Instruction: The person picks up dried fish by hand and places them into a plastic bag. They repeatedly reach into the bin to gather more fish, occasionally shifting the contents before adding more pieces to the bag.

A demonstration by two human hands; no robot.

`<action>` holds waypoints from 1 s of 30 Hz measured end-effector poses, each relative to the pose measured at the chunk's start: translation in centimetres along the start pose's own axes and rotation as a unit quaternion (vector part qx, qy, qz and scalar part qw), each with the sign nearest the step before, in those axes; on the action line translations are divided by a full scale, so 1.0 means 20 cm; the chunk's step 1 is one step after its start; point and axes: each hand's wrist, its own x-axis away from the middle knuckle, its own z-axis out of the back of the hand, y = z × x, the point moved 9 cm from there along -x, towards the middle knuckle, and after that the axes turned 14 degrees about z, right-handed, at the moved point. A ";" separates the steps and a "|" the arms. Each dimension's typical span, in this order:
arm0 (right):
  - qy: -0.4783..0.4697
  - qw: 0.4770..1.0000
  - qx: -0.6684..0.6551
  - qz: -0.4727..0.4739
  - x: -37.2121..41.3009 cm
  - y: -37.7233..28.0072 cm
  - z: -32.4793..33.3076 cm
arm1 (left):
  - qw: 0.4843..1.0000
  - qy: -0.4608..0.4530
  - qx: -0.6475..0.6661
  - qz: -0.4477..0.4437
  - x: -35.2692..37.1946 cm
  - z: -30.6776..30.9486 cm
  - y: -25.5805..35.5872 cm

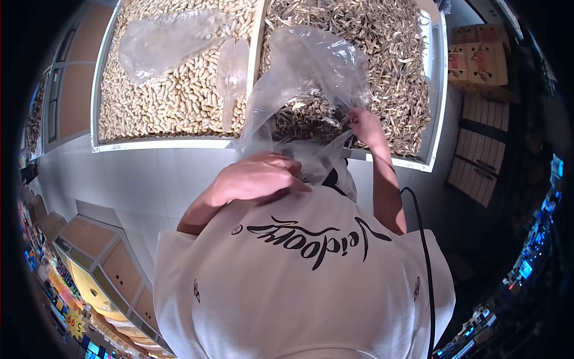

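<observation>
A clear plastic bag (pixel 278 81) spreads over the front of a bin of brown, striped pieces (pixel 394 66) that look like sunflower seeds. In front of the bin, close to my shirt, my left hand (pixel 257 176) is curled, its fingers closed on the lower part of the bag. My right hand (pixel 366 127) is over the bin's front part, thumb and fingers pinched at the bag's right edge. Seeds show through and beneath the film between my hands. The left fingertips are partly hidden.
Left of a pale divider (pixel 256 54) lies a bin of peanuts (pixel 161 102), with a clear scoop (pixel 232 75) and another plastic bag (pixel 170 45) on top. Cardboard boxes (pixel 478 63) stand at right. A black cable (pixel 426 251) hangs along my right side. Shelving (pixel 107 257) is at lower left.
</observation>
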 end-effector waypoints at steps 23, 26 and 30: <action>0.164 0.932 -0.304 -0.112 0.12 0.06 0.12 | 0.999 -0.005 0.033 0.023 0.05 -0.01 -0.06; 0.146 0.935 -0.317 -0.061 0.13 -0.34 0.34 | 0.999 0.010 0.034 0.021 0.06 -0.01 -0.08; 0.181 0.960 -0.209 -0.047 0.12 -0.23 0.40 | 0.999 0.010 0.030 0.038 0.07 0.00 -0.08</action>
